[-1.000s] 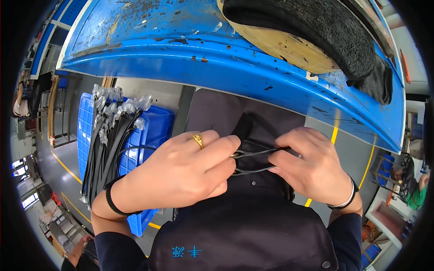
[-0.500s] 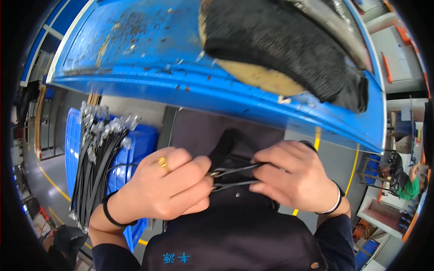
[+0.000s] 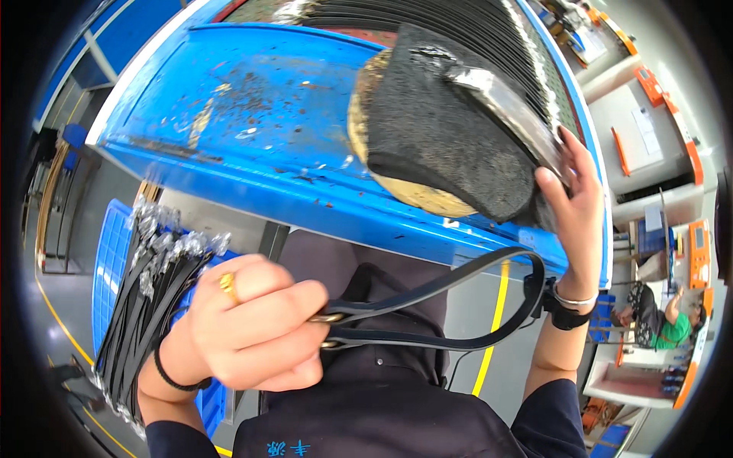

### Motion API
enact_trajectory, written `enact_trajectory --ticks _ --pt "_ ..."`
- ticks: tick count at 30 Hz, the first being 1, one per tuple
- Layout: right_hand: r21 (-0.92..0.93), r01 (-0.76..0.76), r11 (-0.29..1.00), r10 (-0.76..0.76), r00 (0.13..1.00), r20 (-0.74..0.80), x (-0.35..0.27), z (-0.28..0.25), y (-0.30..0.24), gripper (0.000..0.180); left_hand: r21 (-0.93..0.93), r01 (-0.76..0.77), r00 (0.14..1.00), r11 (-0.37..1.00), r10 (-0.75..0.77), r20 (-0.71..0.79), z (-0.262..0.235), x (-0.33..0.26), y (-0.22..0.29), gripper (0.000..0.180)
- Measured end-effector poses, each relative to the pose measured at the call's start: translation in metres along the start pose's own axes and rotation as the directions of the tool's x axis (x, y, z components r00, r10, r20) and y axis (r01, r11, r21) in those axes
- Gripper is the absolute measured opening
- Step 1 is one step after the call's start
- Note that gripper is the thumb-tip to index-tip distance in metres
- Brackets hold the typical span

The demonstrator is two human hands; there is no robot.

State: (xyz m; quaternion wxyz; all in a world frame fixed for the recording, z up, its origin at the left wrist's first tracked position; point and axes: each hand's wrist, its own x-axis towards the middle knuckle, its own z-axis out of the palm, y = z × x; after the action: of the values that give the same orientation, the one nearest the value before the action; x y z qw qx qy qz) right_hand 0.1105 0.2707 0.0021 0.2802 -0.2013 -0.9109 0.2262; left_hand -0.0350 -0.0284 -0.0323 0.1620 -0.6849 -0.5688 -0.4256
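My left hand (image 3: 256, 324) is closed around the end of a black strap (image 3: 450, 288), with brass-coloured metal fittings (image 3: 330, 317) showing at its fingers. From there the strap extends rightward in a long loop, whose bend lies near my right wrist. Over the blue bench, my right hand (image 3: 576, 206) has its thumb and fingers on either side of the near end of a clear plastic bag (image 3: 508, 111). That bag lies on a worn black cloth (image 3: 450, 130), which covers part of a round tan board (image 3: 424, 195).
Many black straps (image 3: 450, 15) lie in a row at the bench's far side. The blue bench top (image 3: 259, 99) is scuffed and specked with debris. Left of me, black straps with plastic-wrapped ends (image 3: 145, 305) hang over a blue crate (image 3: 111, 267). A person in green (image 3: 672, 332) is at far right.
My right hand has left the strap and moved up and right to the plastic bag. The strap now spreads in a wide loop from my left hand. The view has shifted toward the bench.
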Motion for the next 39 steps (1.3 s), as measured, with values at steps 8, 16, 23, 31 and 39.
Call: enact_trajectory --ticks 8,16,23,31,39 --pt "0.822 0.080 0.564 0.177 0.960 -0.215 -0.037 -0.025 0.029 0.051 -0.103 0.100 0.995 0.990 -0.097 0.035 0.007 -0.004 0.005 0.011" --pt "0.963 -0.021 0.269 0.374 0.924 -0.084 -0.100 0.004 -0.033 0.071 -0.145 0.109 0.988 0.983 -0.092 0.121 0.021 0.005 0.010 0.011" --pt "0.888 -0.149 0.436 0.468 0.880 -0.082 -0.107 0.023 -0.053 0.089 -0.148 0.075 0.984 0.986 -0.049 0.172 0.024 0.016 0.013 0.011" --pt "0.875 -0.169 0.455 0.451 0.890 -0.063 -0.108 0.022 -0.050 0.088 -0.149 0.057 0.977 0.987 -0.024 0.212 0.024 0.021 0.015 0.010" --pt "0.852 -0.125 0.508 0.366 0.927 -0.082 -0.111 0.019 -0.044 0.088 -0.170 0.064 0.975 0.983 -0.026 0.220 0.025 0.021 0.014 0.010"
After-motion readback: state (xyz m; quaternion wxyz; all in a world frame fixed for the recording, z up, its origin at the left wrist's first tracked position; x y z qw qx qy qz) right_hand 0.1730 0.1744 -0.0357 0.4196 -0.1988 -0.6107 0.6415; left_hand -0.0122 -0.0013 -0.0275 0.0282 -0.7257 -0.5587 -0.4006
